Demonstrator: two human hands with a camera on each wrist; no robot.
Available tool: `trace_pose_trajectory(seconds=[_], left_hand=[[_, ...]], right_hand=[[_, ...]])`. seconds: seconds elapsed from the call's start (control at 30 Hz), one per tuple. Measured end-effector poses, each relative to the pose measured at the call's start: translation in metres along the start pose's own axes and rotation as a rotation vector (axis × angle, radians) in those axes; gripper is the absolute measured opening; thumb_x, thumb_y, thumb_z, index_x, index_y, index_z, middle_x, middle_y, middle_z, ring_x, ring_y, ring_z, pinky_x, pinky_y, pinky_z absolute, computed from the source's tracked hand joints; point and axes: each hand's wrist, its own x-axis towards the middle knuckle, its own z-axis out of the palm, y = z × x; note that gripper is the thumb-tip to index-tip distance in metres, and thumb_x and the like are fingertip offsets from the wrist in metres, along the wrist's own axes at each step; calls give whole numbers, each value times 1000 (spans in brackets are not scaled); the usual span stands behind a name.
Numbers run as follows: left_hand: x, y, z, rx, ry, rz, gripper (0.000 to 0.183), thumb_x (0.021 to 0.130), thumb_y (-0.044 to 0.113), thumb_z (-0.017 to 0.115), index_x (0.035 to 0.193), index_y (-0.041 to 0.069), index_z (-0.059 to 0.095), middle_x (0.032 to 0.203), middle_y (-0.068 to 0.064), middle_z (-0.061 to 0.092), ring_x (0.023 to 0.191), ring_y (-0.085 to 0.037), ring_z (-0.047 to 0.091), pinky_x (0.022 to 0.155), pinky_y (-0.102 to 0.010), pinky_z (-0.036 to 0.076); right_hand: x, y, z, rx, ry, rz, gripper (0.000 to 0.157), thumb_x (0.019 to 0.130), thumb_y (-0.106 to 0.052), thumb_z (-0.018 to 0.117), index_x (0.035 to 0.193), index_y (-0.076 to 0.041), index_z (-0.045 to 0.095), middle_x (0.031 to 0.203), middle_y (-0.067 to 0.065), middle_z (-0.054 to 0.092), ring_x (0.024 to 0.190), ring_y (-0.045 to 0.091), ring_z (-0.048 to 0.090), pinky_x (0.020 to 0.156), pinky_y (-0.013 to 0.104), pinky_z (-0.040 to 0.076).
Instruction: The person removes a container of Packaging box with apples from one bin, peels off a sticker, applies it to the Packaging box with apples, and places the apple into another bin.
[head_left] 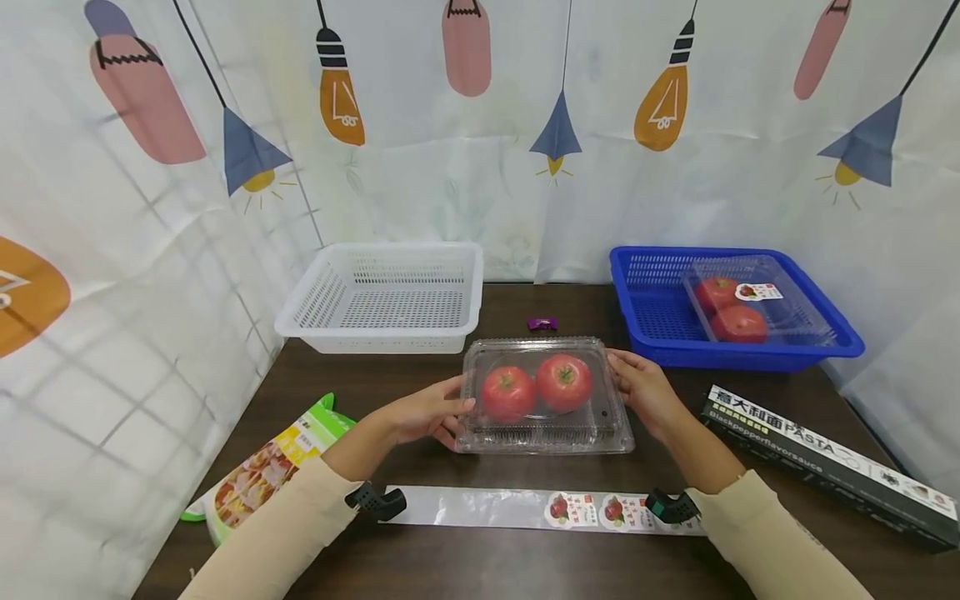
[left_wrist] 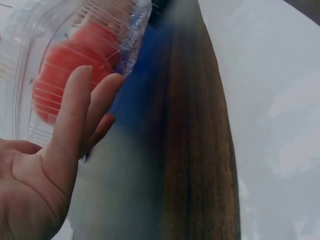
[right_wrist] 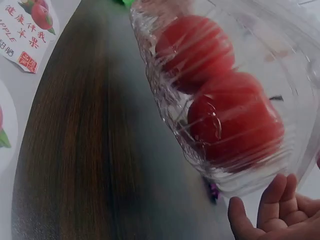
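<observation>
Both hands hold a clear plastic clamshell box [head_left: 543, 433] with two red apples [head_left: 564, 383] inside, its lid closed. My left hand [head_left: 423, 414] grips the left end, the thumb laid on the edge. At the opposite end, my right hand [head_left: 647, 392] holds the box by its side. The left wrist view shows the left fingers [left_wrist: 75, 100] against the ribbed wall of the box [left_wrist: 30, 85]. In the right wrist view, the right fingertips [right_wrist: 280, 192] are at the box corner, with the apples [right_wrist: 235, 120] visible through the plastic. Part of each hand is hidden behind the box.
A strip of apple stickers [head_left: 495, 507] lies in front. A white basket [head_left: 390, 342] stands back left; a blue basket [head_left: 720, 354] at right holds another apple box [head_left: 798, 321]. A purple candy [head_left: 542, 323], green bag [head_left: 262, 471] and pasta box [head_left: 832, 467] lie around.
</observation>
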Motion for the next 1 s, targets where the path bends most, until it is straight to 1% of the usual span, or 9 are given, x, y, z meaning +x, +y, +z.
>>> trace_pose_trajectory(seconds=[0.1, 0.17, 0.27, 0.43, 0.6, 0.7, 0.8, 0.9, 1.0], left_hand=[[5, -2, 2, -26, 7, -6, 93, 93, 40, 66, 156, 10, 5, 117, -17, 62, 81, -22, 69, 69, -43, 57], [8, -3, 3, -25, 2, -3, 89, 93, 38, 66, 156, 12, 8, 116, -17, 60, 84, -25, 69, 70, -45, 57], [14, -3, 5, -3, 8, 9, 82, 95, 36, 64, 155, 14, 13, 119, -20, 57, 93, -32, 68, 72, -48, 56], [19, -4, 8, 28, 61, -5, 78, 96, 34, 62, 155, 14, 16, 130, -22, 52, 100, -39, 65, 72, -50, 56], [23, -6, 14, 58, 130, -21, 77, 97, 36, 59, 155, 10, 15, 136, -22, 50, 101, -37, 65, 71, -50, 56], [25, -7, 18, 100, 176, -20, 80, 97, 40, 59, 154, 6, 15, 134, -22, 50, 100, -35, 65, 69, -50, 56], [26, -7, 20, 136, 211, -19, 78, 96, 42, 59, 153, 3, 21, 131, -21, 51, 98, -33, 65, 68, -49, 57], [27, -8, 20, 151, 233, -21, 72, 96, 43, 59, 150, 6, 28, 127, -19, 53, 97, -31, 65, 67, -48, 57], [26, -10, 19, 170, 231, -17, 70, 98, 45, 55, 150, 7, 29, 127, -19, 53, 99, -30, 63, 69, -46, 57]], right_hand=[[2, 1, -1, -3, 1, 17, 54, 103, -27, 50, 141, 10, 37, 97, -4, 67, 87, 11, 63, 73, 30, 53], [3, 1, -2, 2, 9, 21, 52, 104, -24, 48, 141, 11, 36, 97, -4, 67, 86, 10, 63, 72, 30, 53], [4, 3, -5, 7, 21, 19, 50, 105, -21, 46, 141, 12, 35, 95, -4, 66, 84, 10, 62, 72, 30, 53], [7, 5, -10, 8, 24, 25, 50, 104, -23, 48, 137, 12, 38, 96, -2, 66, 84, 12, 62, 73, 32, 53], [10, 10, -14, 5, 30, 30, 49, 105, -23, 47, 137, 13, 38, 96, -2, 65, 83, 12, 62, 72, 32, 54], [13, 12, -15, 1, 43, 38, 48, 105, -23, 46, 137, 12, 38, 93, -4, 65, 81, 10, 62, 70, 30, 53], [15, 13, -16, -11, 50, 46, 49, 105, -25, 46, 137, 11, 39, 91, -5, 64, 79, 9, 62, 70, 29, 53], [17, 14, -17, -33, 47, 49, 51, 104, -28, 47, 138, 10, 39, 91, -5, 64, 80, 9, 62, 71, 29, 53], [15, 12, -20, -75, 24, 58, 56, 104, -30, 47, 142, 10, 36, 97, -4, 64, 84, 8, 62, 74, 29, 53]])
